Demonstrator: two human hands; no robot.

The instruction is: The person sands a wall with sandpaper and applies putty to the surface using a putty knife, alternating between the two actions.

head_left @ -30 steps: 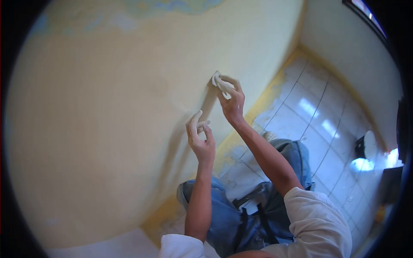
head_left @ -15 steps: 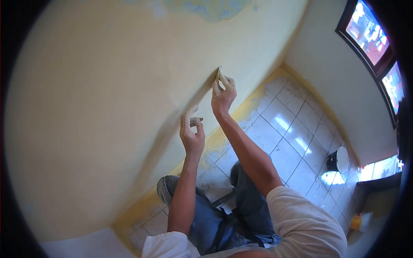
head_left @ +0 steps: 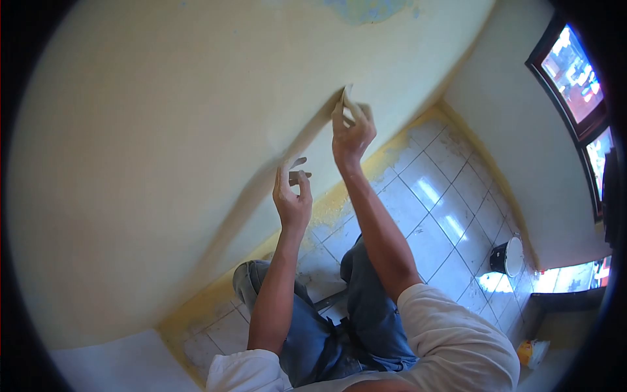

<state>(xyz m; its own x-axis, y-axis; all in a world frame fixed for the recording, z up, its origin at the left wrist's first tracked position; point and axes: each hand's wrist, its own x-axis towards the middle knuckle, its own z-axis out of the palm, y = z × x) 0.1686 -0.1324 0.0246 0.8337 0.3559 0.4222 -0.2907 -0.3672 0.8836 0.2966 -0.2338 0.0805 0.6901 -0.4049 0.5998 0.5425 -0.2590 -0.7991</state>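
Observation:
My right hand (head_left: 353, 134) is raised to the cream-coloured wall (head_left: 163, 163), its whitened fingers pinching a thin, flat, scraper-like piece (head_left: 348, 90). The tip of that piece is at the wall surface, beside the hand's shadow; its exact kind is too small to make out. Lower and to the left, my left hand (head_left: 292, 204) is close to the wall, curled with thumb and fingers around a small flat dark piece (head_left: 300, 176). Pale paste-like smears coat the fingers of both hands. Part of each held piece is hidden by the fingers.
A patch of bluish, peeling paint (head_left: 369, 9) marks the wall's top. White floor tiles (head_left: 418, 209) lie right of my legs. A black bucket with a white rim (head_left: 506, 257) stands near the far wall, below a dark-framed window (head_left: 571, 75). A yellow-and-white packet (head_left: 532, 353) is at lower right.
My right hand has moved slightly up and to the right along the wall with its thin piece. My left hand stays nearly in place, still curled. The view has shifted a little.

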